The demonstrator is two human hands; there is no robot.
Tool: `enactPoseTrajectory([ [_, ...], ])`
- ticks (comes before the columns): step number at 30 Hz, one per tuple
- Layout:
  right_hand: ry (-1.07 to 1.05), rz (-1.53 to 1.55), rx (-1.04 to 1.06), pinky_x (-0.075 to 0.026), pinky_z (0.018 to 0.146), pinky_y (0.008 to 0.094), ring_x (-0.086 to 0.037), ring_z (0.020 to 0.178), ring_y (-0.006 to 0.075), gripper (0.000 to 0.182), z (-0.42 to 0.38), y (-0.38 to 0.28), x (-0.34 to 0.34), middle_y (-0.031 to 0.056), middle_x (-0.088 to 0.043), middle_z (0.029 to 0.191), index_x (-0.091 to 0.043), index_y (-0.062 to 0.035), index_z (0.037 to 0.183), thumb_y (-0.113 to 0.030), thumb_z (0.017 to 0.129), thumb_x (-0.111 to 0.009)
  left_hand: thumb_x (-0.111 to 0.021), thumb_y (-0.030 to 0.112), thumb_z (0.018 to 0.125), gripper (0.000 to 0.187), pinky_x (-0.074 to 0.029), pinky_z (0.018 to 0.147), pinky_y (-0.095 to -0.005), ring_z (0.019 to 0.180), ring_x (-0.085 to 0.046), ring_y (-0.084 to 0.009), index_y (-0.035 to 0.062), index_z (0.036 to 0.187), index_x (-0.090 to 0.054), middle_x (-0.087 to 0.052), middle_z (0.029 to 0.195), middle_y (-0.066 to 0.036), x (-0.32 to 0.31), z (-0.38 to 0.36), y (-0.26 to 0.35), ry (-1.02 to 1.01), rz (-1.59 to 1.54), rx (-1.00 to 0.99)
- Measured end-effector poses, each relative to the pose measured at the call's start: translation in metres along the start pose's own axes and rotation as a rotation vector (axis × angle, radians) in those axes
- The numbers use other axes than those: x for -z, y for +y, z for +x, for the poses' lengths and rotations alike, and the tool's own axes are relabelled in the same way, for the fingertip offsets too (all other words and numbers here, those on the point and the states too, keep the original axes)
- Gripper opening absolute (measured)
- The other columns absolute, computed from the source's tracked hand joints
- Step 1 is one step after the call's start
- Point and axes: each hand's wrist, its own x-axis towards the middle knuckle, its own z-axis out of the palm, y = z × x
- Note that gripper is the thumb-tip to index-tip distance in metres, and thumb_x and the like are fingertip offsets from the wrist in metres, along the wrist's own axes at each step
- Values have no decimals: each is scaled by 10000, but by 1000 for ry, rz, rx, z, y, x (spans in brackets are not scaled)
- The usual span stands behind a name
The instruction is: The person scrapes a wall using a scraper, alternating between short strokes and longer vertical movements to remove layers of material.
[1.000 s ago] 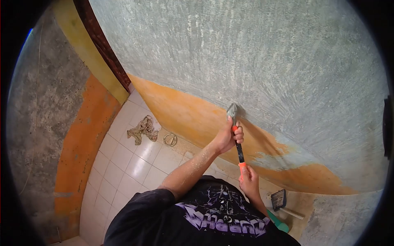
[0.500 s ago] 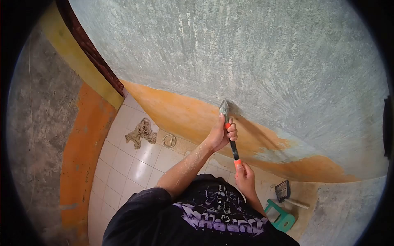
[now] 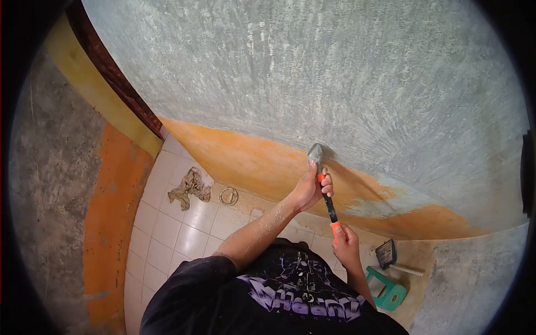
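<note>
A long-handled scraper (image 3: 330, 209), black with orange bands and a grey metal head, is held slantwise in front of the wall. My left hand (image 3: 311, 187) wraps around it just below the head, its thumb pointing up along the shaft. Lower down, my right hand (image 3: 347, 245) grips the orange end of the handle. The scraper's head (image 3: 315, 152) is at the wall, where the grey bared surface (image 3: 312, 72) meets the orange paint (image 3: 240, 153). Pale dust speckles my left forearm.
A crumpled cloth (image 3: 191, 188) and a round ring-like object (image 3: 228, 196) lie on the tiled floor (image 3: 164, 226). To my right are a green plastic stool (image 3: 393, 295), a dark tray (image 3: 386, 253) and a pale stick (image 3: 406, 270). Another wall (image 3: 109, 223) stands at left.
Both hands and the scraper have shifted slightly right and down in view. The scraper's head looks turned a little, and both hands keep their grip.
</note>
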Motion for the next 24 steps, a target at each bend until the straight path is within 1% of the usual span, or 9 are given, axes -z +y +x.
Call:
enactPoseTrajectory([
  [2,1,-117,78,-302,409,217,-390,474,25,307,7,5,-5,-65,-435,625,-632,3,1120,-267,1019,-525,-226,600,1018,495,-421,702,-339,652,-397,-140,141,950,-401,-377,727,9,10,-2,5,-34,-43,-18],
  [5,17,2,31,-305,412,217,-396,476,26,308,2,9,-13,-62,-433,624,-629,11,1123,-260,1018,-526,-235,598,1018,491,-424,706,-340,648,-395,-142,140,955,-400,-383,730,5,13,-3,6,-42,-51,1],
  [9,-14,112,-77,-327,464,219,-412,520,27,317,-3,-4,3,-60,-455,634,-639,19,1117,-264,1012,-540,-240,607,1013,499,-416,697,-334,638,-382,-139,144,946,-413,-372,726,12,-5,0,-1,37,9,22],
  [12,-1,-147,90,-325,468,220,-409,522,30,325,14,-7,-14,-61,-450,630,-649,17,1100,-278,1008,-550,-240,605,1015,492,-410,693,-328,637,-381,-138,151,944,-415,-367,725,17,15,-5,18,12,-127,-34],
  [13,-6,-110,75,-326,471,220,-410,524,31,325,16,-9,-20,-60,-450,629,-652,16,1095,-281,1006,-553,-240,603,1016,481,-400,687,-317,639,-379,-129,160,950,-415,-359,724,23,21,-7,25,-10,-97,-83],
  [16,-17,-32,51,-327,453,220,-413,504,37,320,19,-7,-31,-54,-447,619,-648,6,1091,-287,1007,-551,-233,603,1016,483,-397,686,-320,643,-381,-126,161,944,-414,-362,729,22,19,-12,34,21,-28,-79],
  [18,-5,-40,70,-325,407,221,-419,458,47,307,13,7,-18,-45,-441,601,-628,-8,1103,-286,1014,-535,-216,617,1009,503,-413,722,-344,662,-388,-142,154,948,-402,-360,740,18,11,-11,25,16,-35,-2],
  [21,40,5,-19,-323,407,225,-413,455,47,306,0,7,1,-44,-443,605,-630,-10,1114,-283,1016,-533,-209,625,1001,510,-460,788,-390,701,-443,-168,146,973,-380,-396,753,1,6,-1,5,-36,7,70],
  [24,37,-38,-13,-319,405,227,-408,451,48,300,2,0,-3,-44,-444,609,-630,-6,1119,-269,1019,-527,-204,629,1000,517,-458,782,-394,698,-439,-168,146,968,-386,-395,753,2,10,-2,7,-42,-16,71],
])
